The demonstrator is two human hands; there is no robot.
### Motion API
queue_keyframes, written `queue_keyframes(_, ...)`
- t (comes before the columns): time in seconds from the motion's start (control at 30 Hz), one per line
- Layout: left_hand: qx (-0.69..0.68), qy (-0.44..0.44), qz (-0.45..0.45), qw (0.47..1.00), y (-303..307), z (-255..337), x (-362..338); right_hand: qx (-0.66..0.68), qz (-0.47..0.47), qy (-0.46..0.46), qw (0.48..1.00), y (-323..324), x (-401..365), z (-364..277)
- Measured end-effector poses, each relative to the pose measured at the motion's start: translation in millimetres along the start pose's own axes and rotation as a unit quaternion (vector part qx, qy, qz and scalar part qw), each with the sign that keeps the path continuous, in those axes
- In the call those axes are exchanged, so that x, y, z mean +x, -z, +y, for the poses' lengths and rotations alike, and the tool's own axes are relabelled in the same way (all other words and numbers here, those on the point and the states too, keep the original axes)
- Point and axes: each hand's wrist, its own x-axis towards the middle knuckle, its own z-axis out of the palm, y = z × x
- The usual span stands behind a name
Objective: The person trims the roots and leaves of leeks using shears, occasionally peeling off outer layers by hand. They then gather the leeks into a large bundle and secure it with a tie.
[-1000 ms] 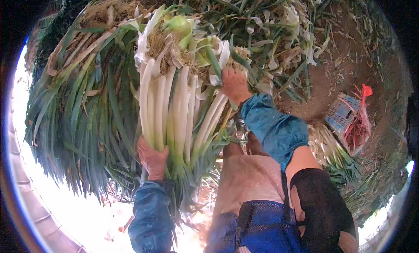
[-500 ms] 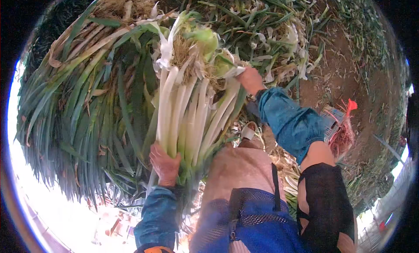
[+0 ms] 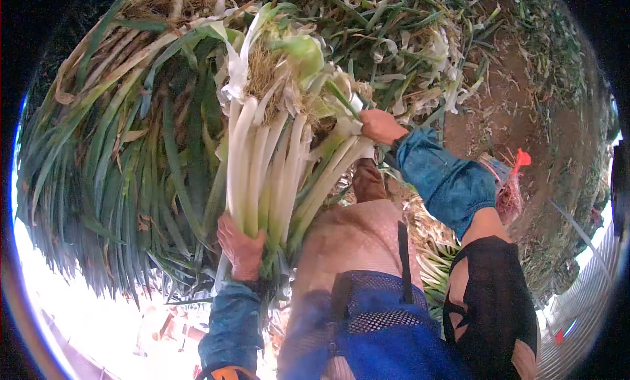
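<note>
A bunch of large green onions (image 3: 266, 170) with thick white stalks lies across in front of me, roots (image 3: 262, 68) away from me and green tops toward me. My left hand (image 3: 243, 249) is wrapped round the stalks near where they turn green. At the root end on the right, my right hand (image 3: 382, 126) is closed in a fist on a strip of onion leaf. It sits beside a few stalks (image 3: 335, 167) that slant apart from the main bunch. The fingertips of my right hand are partly hidden.
A large heap of green onions (image 3: 131, 163) with long dark leaves fills the left. Peeled leaves and skins (image 3: 420, 52) litter the ground beyond. Red netting or twine (image 3: 508, 200) lies at right, and more white stalks (image 3: 433, 268) lie beside my leg.
My right hand has moved slightly down and right, away from the main bunch. The slanting stalks beside it have spread further from the others. My left hand keeps its hold.
</note>
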Motion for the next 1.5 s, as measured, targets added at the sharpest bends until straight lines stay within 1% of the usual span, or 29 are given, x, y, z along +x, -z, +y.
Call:
queue_keyframes(0.07,0.006,0.009,0.005,1.0,-2.3,4.5,-2.4,-0.048,0.024,0.036,0.998,26.8,17.1,-26.6)
queue_keyframes(0.17,0.01,0.011,0.011,1.0,-7.3,4.2,-2.8,-0.118,0.048,0.027,0.991,-8.7,8.2,-63.5)
queue_keyframes(0.27,0.012,0.022,0.006,1.0,-7.7,5.5,-2.5,-0.135,0.179,0.017,0.974,-48.5,-3.2,-78.5)
queue_keyframes(0.37,0.007,0.023,-0.004,1.0,-7.5,5.9,-4.4,-0.12,0.171,0.029,0.977,-67.4,17.6,-65.5)
queue_keyframes(0.43,-0.008,0.032,-0.008,0.999,-9.1,7.5,-10.3,-0.089,0.065,0.047,0.993,-57.7,24.2,-46.7)
queue_keyframes(0.47,-0.019,0.036,-0.005,0.999,-10.8,8.6,-9.7,-0.077,0.015,0.056,0.995,-41.7,31.2,-33.4)
queue_keyframes(0.53,-0.041,0.034,-0.005,0.999,-12.9,8.9,-9.8,-0.011,0.018,-0.004,1.0,-11.9,52.4,3.1)
queue_keyframes(0.57,-0.05,0.033,-0.008,0.998,-13.4,7.6,-10.7,-0.116,0.07,0.022,0.991,-12.3,74.0,41.0)
queue_keyframes(0.6,-0.046,0.031,-0.008,0.998,-13.2,6.8,-12.5,-0.143,0.151,-0.011,0.978,19.3,86.7,57.3)
queue_keyframes(0.63,-0.04,0.028,-0.008,0.999,-12.5,5.8,-13.5,-0.078,0.221,-0.125,0.964,47.6,105.3,77.9)
queue_keyframes(0.67,-0.039,0.028,0.001,0.999,-15.6,6.7,-9.3,-0.184,0.349,-0.102,0.913,88.0,103.3,104.9)
queue_keyframes(0.7,-0.039,0.02,0.012,0.999,-18.7,4.8,-5.9,-0.141,0.251,-0.14,0.947,127.5,111.6,158.5)
queue_keyframes(0.73,-0.038,0.012,0.016,0.999,-19.9,1.0,-6.7,-0.036,0.268,-0.219,0.937,186.6,89.8,123.1)
queue_keyframes(0.77,-0.038,0.004,0.017,0.999,-21.2,-0.9,-9.9,-0.247,0.274,-0.119,0.922,209.9,85.8,167.0)
queue_keyframes(0.8,-0.039,0.002,0.015,0.999,-21.9,-1.0,-11.0,-0.444,0.266,-0.012,0.855,240.3,77.7,170.5)
queue_keyframes(0.83,-0.04,-0.001,0.016,0.999,-21.8,-0.6,-8.3,-0.186,0.283,-0.228,0.913,239.7,80.0,166.4)
queue_keyframes(0.87,-0.039,-0.002,0.018,0.999,-20.8,-0.3,-6.4,-0.335,0.295,-0.162,0.88,222.6,72.3,160.1)
queue_keyframes(0.93,-0.058,0.011,-0.008,0.998,-15.7,0.3,-5.3,-0.378,0.25,-0.063,0.889,184.6,53.4,80.0)
queue_keyframes(0.97,-0.067,0.017,-0.021,0.997,-14.4,-0.2,-5.6,-0.323,0.245,0.045,0.913,149.6,46.6,56.5)
queue_keyframes(1.0,-0.06,0.011,-0.017,0.998,-14.4,-1.6,-7.0,-0.183,0.171,0.061,0.966,119.4,34.2,16.4)
queue_keyframes(1.03,-0.052,0.004,-0.013,0.999,-15.5,-2.7,-7.0,-0.038,0.142,0.064,0.987,81.0,21.3,-25.3)
queue_keyframes(1.07,-0.044,-0.003,-0.008,0.999,-17.5,-3.8,-5.8,0.015,-0.034,-0.035,0.999,21.8,20.5,-37.1)
queue_keyframes(1.1,-0.059,0.003,-0.011,0.998,-17.1,-3.0,-5.0,-0.025,0.208,0.184,0.96,-29.7,-0.2,-47.5)
queue_keyframes(1.17,-0.085,0.019,-0.017,0.996,-10.2,0.6,-2.4,-0.078,0.053,0.017,0.995,-72.3,-2.8,-97.0)
queue_keyframes(1.23,-0.137,0.053,-0.033,0.989,0.2,0.3,2.4,-0.065,0.137,0.101,0.983,-109.3,-11.9,-93.3)
queue_keyframes(1.27,-0.166,0.067,-0.039,0.983,1.1,0.9,7.3,-0.062,0.181,0.14,0.971,-108.2,-14.2,-95.2)
queue_keyframes(1.37,-0.129,0.058,-0.057,0.988,-6.0,-10.1,24.8,-0.071,-0.013,0.082,0.994,-87.2,-21.1,-98.0)
queue_keyframes(1.47,-0.126,0.066,-0.082,0.986,2.3,0.1,30.0,0.05,-0.152,0.04,0.986,-64.9,-3.5,-74.8)
queue_keyframes(1.5,-0.123,0.065,-0.079,0.987,2.7,-0.5,26.6,-0.022,-0.074,-0.014,0.997,-59.8,14.5,-42.8)
